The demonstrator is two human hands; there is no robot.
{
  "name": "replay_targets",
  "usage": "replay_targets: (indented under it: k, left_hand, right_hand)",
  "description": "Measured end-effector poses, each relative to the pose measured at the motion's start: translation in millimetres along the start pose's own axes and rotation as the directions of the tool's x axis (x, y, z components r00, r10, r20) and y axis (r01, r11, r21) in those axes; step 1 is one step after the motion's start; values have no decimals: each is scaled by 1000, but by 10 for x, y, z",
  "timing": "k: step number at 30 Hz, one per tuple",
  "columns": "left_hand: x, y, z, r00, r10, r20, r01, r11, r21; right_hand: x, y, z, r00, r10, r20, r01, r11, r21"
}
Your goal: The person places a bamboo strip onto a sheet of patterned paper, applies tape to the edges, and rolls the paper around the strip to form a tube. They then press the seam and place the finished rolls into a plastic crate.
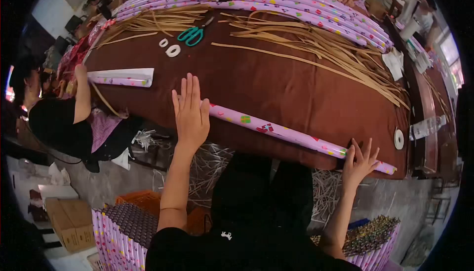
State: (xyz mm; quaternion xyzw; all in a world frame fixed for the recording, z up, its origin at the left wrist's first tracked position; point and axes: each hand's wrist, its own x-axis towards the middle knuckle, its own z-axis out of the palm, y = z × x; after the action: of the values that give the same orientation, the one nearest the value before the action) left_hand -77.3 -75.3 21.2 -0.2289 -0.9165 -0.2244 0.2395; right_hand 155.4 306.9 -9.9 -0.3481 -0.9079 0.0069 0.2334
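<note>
A long, narrow roll of pink patterned wrapping paper (276, 130) lies slantwise along the near edge of the brown-covered table (266, 81). My left hand (191, 118) is flat at the roll's left end, fingers stretched out and pointing away from me. Near the right end, my right hand (359, 165) rests on the roll with its fingers spread. Neither hand is gripping; both palms face down. The roll's left tip is hidden by my left hand. A white tape roll (399, 138) lies beyond the right end.
Brown strips (316, 48) and stacked pink rolls (316, 16) cover the far side. Green-handled scissors (191, 36) lie near two tape rolls (173, 50). At left, a co-worker (59, 127) touches a partly rolled sheet (126, 78). Bundled rolls (118, 241) stand below; a bottle (428, 127) is at right.
</note>
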Motion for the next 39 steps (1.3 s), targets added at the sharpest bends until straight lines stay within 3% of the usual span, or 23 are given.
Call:
replay_targets:
  k: [2, 4, 5, 6, 9, 14, 17, 19, 23, 26, 29, 33, 39]
  left_hand:
    - [15, 134, 122, 995, 57, 77, -55, 998, -18]
    - [24, 183, 198, 967, 116, 228, -140, 986, 92]
    - [19, 170, 246, 971, 119, 206, -141, 985, 98]
    - [19, 151, 250, 968, 118, 221, -141, 986, 89]
    - [39, 179, 210, 960, 111, 257, -136, 987, 83]
    - [67, 162, 232, 944, 110, 310, -146, 985, 95]
    - [67, 34, 266, 925, 107, 364, -110, 994, -11]
    - [99, -18, 263, 911, 101, 399, -99, 995, -25]
    - [83, 83, 264, 926, 84, 369, -113, 992, 59]
    - [86, 131, 253, 934, 88, 347, -118, 991, 67]
    - [79, 104, 264, 934, 104, 342, -137, 988, 73]
    - [88, 136, 240, 932, 93, 351, -130, 988, 83]
    - [103, 105, 229, 914, 106, 391, -150, 985, 82]
  right_hand:
    - [9, -9, 2, 1000, -16, -19, 15, 998, -55]
    - [-4, -122, -59, 994, -85, -65, 72, 981, -180]
    - [-2, -158, -79, 990, -131, -60, 116, 973, -199]
    - [-10, -250, -111, 987, -163, -8, 162, 983, -80]
    - [-140, -775, -174, 964, -258, 71, 257, 966, 21]
    - [-308, -1934, -116, 880, -474, 44, 427, 827, 366]
    - [-493, -2611, 82, 772, -636, -5, 560, 676, 480]
    - [-551, -2789, 119, 768, -640, 0, 564, 677, 473]
    - [-490, -2270, 84, 805, -593, -23, 535, 709, 459]
    - [-401, -1540, -69, 852, -522, -23, 501, 804, 319]
    - [-320, -794, -242, 890, -453, 51, 450, 891, 54]
    - [-233, 208, -388, 932, -360, 51, 361, 902, -239]
    - [-23, 1485, -475, 964, -257, -68, 213, 901, -379]
